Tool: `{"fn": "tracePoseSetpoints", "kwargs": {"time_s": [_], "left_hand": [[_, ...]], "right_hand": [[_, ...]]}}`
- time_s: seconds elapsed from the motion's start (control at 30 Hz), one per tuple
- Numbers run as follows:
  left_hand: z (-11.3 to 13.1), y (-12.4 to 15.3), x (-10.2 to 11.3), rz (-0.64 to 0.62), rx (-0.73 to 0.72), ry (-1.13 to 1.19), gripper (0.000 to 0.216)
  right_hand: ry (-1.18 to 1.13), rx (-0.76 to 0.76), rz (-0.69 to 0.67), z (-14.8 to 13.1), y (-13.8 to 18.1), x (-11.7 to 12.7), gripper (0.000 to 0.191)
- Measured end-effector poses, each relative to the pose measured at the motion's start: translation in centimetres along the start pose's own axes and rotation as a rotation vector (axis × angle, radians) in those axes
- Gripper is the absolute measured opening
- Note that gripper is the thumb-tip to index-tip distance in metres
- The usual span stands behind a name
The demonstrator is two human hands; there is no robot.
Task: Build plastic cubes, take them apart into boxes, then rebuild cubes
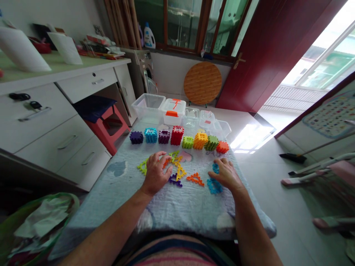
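Above a scatter of flat notched plastic building pieces, my left hand is curved, thumb and fingers apart. An orange piece shows in that gap; contact is unclear. Close by lie a lime triangular piece, a yellow triangular piece and a purple piece. My right hand has its thumb and fingers around a small blue notched piece, partly hidden by them. Just below is another blue piece. An orange triangular piece lies between my hands.
A row of assembled cubes, including a red block and a yellow cube, crosses the cloth-covered table. Behind stand clear plastic boxes, one large open bin among them. A pink stool is at left.
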State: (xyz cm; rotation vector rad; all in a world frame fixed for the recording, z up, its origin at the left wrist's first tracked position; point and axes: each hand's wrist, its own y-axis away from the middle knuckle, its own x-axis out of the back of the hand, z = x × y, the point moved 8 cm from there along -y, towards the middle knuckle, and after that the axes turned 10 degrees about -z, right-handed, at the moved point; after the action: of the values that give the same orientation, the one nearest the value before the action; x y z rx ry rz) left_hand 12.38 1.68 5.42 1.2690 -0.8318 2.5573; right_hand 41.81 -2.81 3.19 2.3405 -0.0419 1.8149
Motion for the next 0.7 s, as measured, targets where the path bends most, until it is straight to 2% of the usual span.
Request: {"fn": "tracePoseSetpoints", "kwargs": {"time_s": [0.07,0.17,0.27,0.37,0.43,0.53,0.7], "left_hand": [[1.0,0.1,-0.3,-0.052,-0.085,0.039,0.025],[2.7,0.6,-1.4,-0.195,-0.226,0.084,0.026],[4.1,1.3,-2.8,-0.359,-0.317,0.085,0.036],[5.0,1.6,-3.7,-0.471,-0.36,0.059,0.041],[5.2,1.6,-3.9,-0.497,-0.36,0.049,0.038],[4.9,1.2,-3.8,-0.48,-0.323,0.047,0.025],[4.1,0.8,-3.4,-0.403,-0.26,0.038,0.007]], "right_hand": [[-0.028,0.01,0.005,-0.3,-0.2,-0.4,0.047],[-0.153,0.096,0.076,-1.3,-0.7,-0.1,0.043],[-0.413,0.222,0.142,-2.4,-1.0,0.2,0.04],[-0.73,0.254,0.108,-2.8,-1.4,-0.3,0.038],[-0.874,0.231,0.059,-2.9,-1.7,-0.9,0.037],[-0.95,0.232,0.015,-2.9,-2.1,-1.4,0.035],[-0.814,0.186,0.122,-2.1,-2.3,-1.1,0.036]]}}
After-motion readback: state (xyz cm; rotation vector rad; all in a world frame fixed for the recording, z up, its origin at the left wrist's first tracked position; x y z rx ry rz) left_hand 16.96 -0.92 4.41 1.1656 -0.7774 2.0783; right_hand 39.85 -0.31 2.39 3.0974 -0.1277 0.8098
